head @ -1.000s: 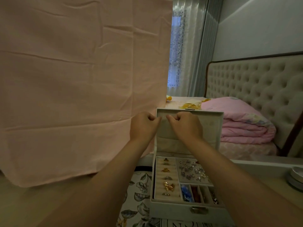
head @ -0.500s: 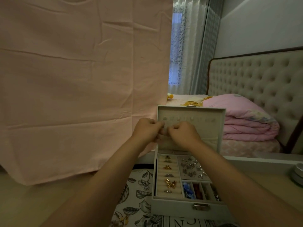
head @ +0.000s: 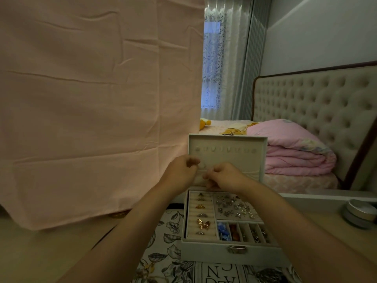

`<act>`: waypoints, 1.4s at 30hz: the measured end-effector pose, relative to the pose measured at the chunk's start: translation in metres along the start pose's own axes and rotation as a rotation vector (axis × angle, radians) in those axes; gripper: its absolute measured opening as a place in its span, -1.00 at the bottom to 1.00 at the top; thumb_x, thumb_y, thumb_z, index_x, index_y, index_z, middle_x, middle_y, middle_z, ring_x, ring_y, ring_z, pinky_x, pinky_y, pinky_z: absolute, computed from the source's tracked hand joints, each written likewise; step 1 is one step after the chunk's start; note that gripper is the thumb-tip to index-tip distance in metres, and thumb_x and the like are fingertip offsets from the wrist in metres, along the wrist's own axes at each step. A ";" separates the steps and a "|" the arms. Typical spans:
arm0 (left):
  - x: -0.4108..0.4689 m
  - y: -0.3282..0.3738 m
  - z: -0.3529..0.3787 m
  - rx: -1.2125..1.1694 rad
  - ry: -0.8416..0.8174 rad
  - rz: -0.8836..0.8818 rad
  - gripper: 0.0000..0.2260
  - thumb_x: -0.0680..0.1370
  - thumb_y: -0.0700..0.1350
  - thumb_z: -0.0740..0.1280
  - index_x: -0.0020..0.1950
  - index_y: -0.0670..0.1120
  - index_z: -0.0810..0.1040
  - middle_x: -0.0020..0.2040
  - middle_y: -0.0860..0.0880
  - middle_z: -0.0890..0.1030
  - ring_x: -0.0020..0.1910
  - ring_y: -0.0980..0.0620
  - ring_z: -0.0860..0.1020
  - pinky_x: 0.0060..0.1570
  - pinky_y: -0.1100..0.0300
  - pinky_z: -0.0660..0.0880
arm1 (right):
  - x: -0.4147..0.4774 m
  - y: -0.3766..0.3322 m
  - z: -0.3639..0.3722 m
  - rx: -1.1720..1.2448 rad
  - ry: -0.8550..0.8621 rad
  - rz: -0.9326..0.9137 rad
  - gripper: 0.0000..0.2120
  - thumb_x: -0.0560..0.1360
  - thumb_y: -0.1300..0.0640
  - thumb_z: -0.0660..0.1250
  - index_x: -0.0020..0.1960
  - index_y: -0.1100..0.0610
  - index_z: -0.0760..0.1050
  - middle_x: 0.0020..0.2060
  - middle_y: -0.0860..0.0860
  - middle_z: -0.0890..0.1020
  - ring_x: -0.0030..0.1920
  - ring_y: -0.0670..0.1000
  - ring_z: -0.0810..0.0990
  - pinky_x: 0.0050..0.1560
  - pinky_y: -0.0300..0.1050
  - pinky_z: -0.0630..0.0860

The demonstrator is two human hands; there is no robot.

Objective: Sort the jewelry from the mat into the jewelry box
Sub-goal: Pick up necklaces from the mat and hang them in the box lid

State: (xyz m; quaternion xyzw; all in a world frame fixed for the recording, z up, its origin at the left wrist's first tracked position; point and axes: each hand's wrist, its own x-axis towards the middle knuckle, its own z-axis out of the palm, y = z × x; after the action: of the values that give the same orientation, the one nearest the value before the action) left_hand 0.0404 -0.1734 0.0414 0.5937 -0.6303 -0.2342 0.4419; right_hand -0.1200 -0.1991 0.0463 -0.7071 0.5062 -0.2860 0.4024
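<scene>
In the head view, your two hands meet at the centre of the frame, in front of the raised lid (head: 240, 144) of the one jewelry box (head: 208, 252). Your left hand (head: 180, 171) and right hand (head: 225, 176) sit just beside each other with the fingers curled in. Whether they are clamped on anything, I cannot tell (whatever is there is too small to make out).

A row of eight small hooks (head: 225, 149) runs across the lid above your knuckles. Below your hands the box tray lies open. The ring rolls (head: 201, 219) on its left hold six pieces, and a square compartment (head: 234, 209) is full of silver pieces. Five narrow slots (head: 242, 231) run along the front.

The box stands on the floral mat (head: 163, 242) on the bench (head: 40, 252). One round tin (head: 360, 213) sits at the right edge.
</scene>
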 end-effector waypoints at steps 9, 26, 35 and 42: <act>-0.008 0.007 0.035 -0.124 -0.222 -0.027 -0.79 0.64 -0.08 0.28 0.26 -0.03 0.54 0.06 0.02 0.67 -0.39 0.07 0.60 -0.42 0.26 0.51 | 0.002 -0.008 -0.025 -0.152 0.109 -0.165 -0.84 0.58 0.09 0.37 -0.09 0.11 0.70 -0.18 0.05 0.71 -0.09 -0.01 0.66 -0.01 -0.04 0.58; 0.003 -0.002 0.014 0.148 -0.118 0.164 -0.87 0.57 -0.03 0.37 0.06 0.04 0.69 -0.09 0.15 0.65 -0.10 0.21 0.57 -0.01 0.20 0.52 | 0.003 0.018 0.001 -0.020 -0.032 -0.024 -0.83 0.56 0.09 0.40 -0.14 0.16 0.65 -0.31 0.06 0.71 -0.44 -0.06 0.55 -0.44 -0.21 0.47; -0.003 -0.019 0.018 0.755 -0.051 0.379 -0.61 0.59 0.03 0.27 0.41 0.00 0.44 0.34 0.04 0.39 0.19 0.01 0.48 -0.02 0.10 0.50 | 0.027 -0.009 -0.027 -0.065 0.207 -0.153 -0.89 0.56 0.15 0.42 -0.13 0.13 0.66 -0.26 0.06 0.70 -0.46 -0.06 0.52 -0.30 -0.10 0.55; 0.001 -0.020 0.029 0.960 0.048 0.403 -0.70 0.57 -0.01 0.29 0.28 -0.05 0.48 0.16 -0.04 0.47 0.01 -0.02 0.50 -0.23 0.14 0.37 | 0.041 -0.015 -0.029 -0.145 0.280 -0.228 -0.88 0.57 0.14 0.40 -0.12 0.09 0.68 -0.22 -0.05 0.72 -0.42 0.00 0.67 -0.20 -0.04 0.67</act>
State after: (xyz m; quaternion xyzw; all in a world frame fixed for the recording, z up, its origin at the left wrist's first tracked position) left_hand 0.0269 -0.1850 0.0107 0.6015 -0.7583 0.1847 0.1707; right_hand -0.1227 -0.2431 0.0740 -0.7403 0.4932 -0.3882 0.2410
